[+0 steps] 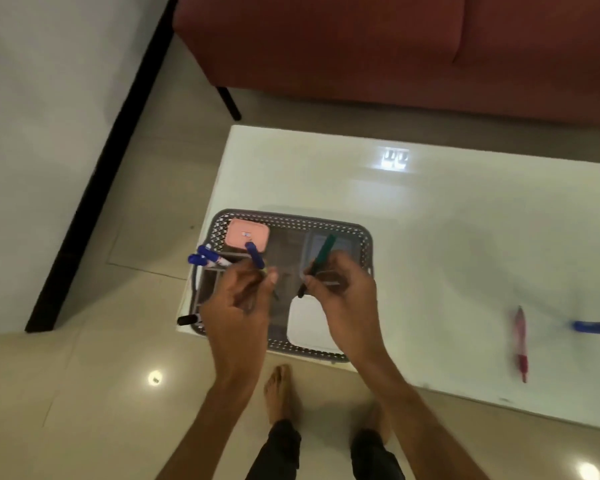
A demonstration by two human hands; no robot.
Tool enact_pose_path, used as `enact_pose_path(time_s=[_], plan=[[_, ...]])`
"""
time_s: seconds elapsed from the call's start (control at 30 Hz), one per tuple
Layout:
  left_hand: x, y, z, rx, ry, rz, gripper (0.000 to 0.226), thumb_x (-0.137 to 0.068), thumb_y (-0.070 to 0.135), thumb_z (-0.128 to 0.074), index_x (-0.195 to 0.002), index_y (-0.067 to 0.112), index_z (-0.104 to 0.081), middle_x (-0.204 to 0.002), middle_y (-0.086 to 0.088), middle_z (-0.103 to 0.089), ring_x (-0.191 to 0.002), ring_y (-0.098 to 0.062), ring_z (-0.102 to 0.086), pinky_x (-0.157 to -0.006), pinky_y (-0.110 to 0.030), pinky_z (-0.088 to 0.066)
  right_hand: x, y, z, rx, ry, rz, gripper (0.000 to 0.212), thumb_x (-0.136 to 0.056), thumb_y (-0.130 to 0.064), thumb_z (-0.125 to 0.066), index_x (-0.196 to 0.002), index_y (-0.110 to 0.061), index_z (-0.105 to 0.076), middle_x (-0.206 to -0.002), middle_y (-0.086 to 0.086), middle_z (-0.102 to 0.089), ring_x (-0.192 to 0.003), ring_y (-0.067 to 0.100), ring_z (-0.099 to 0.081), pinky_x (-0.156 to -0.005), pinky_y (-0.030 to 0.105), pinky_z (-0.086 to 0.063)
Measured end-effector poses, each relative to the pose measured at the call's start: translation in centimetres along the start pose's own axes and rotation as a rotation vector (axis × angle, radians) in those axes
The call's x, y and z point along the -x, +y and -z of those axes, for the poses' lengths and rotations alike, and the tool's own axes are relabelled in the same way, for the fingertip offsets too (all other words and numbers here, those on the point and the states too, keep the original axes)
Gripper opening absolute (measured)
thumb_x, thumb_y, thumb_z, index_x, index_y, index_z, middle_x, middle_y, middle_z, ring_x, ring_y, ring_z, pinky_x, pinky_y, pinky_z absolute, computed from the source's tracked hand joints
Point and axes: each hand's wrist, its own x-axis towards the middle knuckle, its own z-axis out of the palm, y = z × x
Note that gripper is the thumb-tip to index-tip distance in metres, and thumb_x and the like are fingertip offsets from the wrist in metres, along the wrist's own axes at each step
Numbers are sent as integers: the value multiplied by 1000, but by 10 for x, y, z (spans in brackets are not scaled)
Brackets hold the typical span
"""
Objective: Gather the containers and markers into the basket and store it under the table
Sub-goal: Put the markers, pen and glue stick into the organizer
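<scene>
A grey perforated basket [293,219] sits at the left end of the white table [430,209]. Inside lie a pink container [238,232], a blue-grey container [345,245] and a white container [307,327]. My left hand [239,306] hovers over the basket and grips a blue marker [255,254]. Two more blue markers [205,257] stick out over the basket's left rim, and a black marker [187,319] pokes out at its near left corner. My right hand [343,292] holds a green marker [321,258] above the basket.
On the table to the right lie a red pen [521,341] and a blue and yellow marker [594,328]. A red sofa [378,46] stands behind the table. My bare feet [281,389] are on the tiled floor at the table's near edge.
</scene>
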Motion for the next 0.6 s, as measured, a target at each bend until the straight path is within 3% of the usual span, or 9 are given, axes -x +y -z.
enact_pose_path(time_s=[0.1, 0.23, 0.33, 0.47, 0.6], plan=[[-24, -13, 42, -17, 99, -2, 27, -85, 9, -74, -111, 12, -69, -96, 2, -77, -86, -10, -76, -74, -23, -61, 0, -7, -49, 41, -69, 45, 20, -84, -7, -73, -103, -13, -69, -92, -7, -74, -85, 6, -70, -78, 19, -56], [-50, -41, 86, -59, 158, 17, 25, -85, 7, -74, -109, 5, -66, -95, -4, -77, -86, -13, -76, -69, -13, -57, -7, 0, -110, 199, -138, 56, 26, -85, -7, -72, -110, -15, -69, -100, -2, -75, -90, 7, -71, -85, 28, -59], [-60, -64, 102, -109, 136, 64, 22, -84, 9, -75, -104, 11, -67, -95, 1, -76, -91, -13, -75, -77, -19, -59, -16, 12, -140, 330, -156, 65, 22, -85, -6, -72, -106, -11, -69, -99, 3, -75, -89, 11, -72, -86, 33, -60], [-67, -88, 110, -164, 85, 113, 21, -85, 10, -76, -103, 16, -67, -93, 7, -76, -91, -4, -73, -70, -11, -55, -23, 22, -166, 432, -209, 77, 21, -87, -2, -68, -107, -9, -68, -104, 4, -73, -92, 13, -70, -87, 22, -57], [-69, -99, 104, -270, 44, 132, 16, -87, 12, -73, -101, 17, -68, -90, 17, -69, -86, 20, -62, -73, -1, -47, -28, 33, -180, 527, -280, 107, 24, -87, 1, -64, -110, -7, -66, -104, 6, -72, -93, 16, -69, -89, 32, -58]])
